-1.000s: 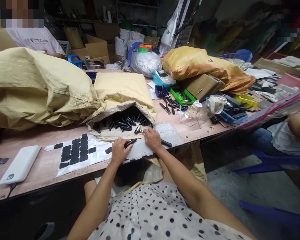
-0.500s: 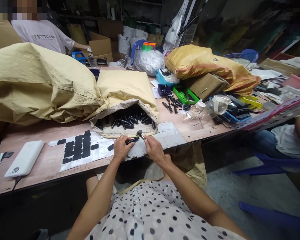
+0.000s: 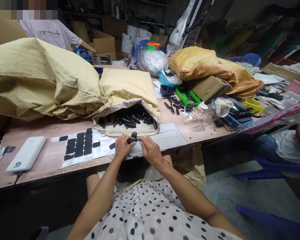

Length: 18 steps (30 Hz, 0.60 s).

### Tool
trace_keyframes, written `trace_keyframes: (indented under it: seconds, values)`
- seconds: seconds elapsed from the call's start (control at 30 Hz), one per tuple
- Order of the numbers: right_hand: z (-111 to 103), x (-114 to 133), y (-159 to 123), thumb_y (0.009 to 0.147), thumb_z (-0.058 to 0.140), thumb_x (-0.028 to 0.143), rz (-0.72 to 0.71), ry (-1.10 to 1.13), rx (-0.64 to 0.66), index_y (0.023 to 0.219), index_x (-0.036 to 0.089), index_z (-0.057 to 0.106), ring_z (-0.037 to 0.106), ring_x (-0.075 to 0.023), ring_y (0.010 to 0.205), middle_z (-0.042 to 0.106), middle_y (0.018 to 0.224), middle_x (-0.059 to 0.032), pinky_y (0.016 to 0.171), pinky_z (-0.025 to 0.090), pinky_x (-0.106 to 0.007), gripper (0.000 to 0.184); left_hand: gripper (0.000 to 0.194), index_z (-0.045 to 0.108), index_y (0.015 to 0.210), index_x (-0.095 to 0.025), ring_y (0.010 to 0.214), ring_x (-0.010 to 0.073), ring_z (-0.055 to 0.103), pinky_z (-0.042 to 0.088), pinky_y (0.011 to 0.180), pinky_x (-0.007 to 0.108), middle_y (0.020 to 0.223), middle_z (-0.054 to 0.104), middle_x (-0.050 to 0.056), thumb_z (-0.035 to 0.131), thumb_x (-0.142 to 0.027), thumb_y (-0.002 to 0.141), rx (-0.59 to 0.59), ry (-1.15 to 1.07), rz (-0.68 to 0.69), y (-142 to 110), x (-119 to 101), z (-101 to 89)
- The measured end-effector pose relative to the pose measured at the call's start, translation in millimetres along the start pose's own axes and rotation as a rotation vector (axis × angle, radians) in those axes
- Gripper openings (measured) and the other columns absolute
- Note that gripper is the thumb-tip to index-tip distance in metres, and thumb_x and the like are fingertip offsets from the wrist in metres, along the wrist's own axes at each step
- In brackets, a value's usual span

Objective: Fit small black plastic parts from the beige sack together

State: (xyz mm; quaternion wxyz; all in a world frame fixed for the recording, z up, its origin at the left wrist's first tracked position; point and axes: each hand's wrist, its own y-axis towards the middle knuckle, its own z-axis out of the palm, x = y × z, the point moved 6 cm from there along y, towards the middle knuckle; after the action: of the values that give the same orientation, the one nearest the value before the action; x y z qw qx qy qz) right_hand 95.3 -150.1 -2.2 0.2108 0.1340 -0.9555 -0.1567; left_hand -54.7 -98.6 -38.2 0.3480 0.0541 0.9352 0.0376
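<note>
My left hand is closed around a short black rod at the table's front edge. My right hand pinches a small metal piece with a round dark head against the rod's tip. Both hands meet over a grey flat sheet. Just behind them an open tan sack lies on its side, its mouth full of several black rods. To the left lies a white backing sheet with several black rounded stickers.
A big tan sack fills the left of the table. A white power bank lies at the front left. Green tray, loose black parts, clear jars and another yellow sack crowd the right. Other people sit at far left and right.
My right hand left the sack's mouth with a small metal piece and brought it to the rod in my left hand. Both hands lifted slightly and drew together.
</note>
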Motion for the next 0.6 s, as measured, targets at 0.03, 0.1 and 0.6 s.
trace_keyframes:
  seconds: [0.03,0.1,0.6]
  values:
    - [1.9,2.3,-0.7,0.103,0.043,0.024,-0.004,-0.012,0.013,0.127,0.025,0.068,0.066,-0.0185,0.089,0.069,0.100,-0.0065,0.079,0.052,-0.025,0.034,0.006,0.069,0.079,-0.026,0.094,0.0257,0.061,0.047,0.086,0.038,0.087,0.067,0.002,0.076,-0.027,0.078,-0.001,0.008,0.001,-0.2,-0.1,0.1]
    - [6.3,4.1,-2.2,0.102,0.044,0.024,0.001,-0.032,0.050,0.122,0.026,0.070,0.065,-0.0177,0.084,0.069,0.096,-0.0055,0.075,0.051,-0.025,0.032,0.007,0.069,0.078,-0.026,0.094,0.0256,0.061,0.047,0.086,0.037,0.087,0.066,0.002,0.075,-0.027,0.078,0.002,0.020,-0.005,-0.5,-0.7,0.1]
    - [17.2,-58.6,40.2,0.099,0.050,0.023,0.058,-0.282,0.060,0.111,0.022,0.071,0.053,-0.0249,0.091,0.065,0.097,-0.0097,0.078,0.039,-0.033,0.025,0.010,0.073,0.087,-0.026,0.094,0.0260,0.063,0.048,0.089,0.039,0.090,0.070,0.003,0.074,-0.028,0.077,0.000,0.029,0.012,-2.3,-4.5,-2.1]
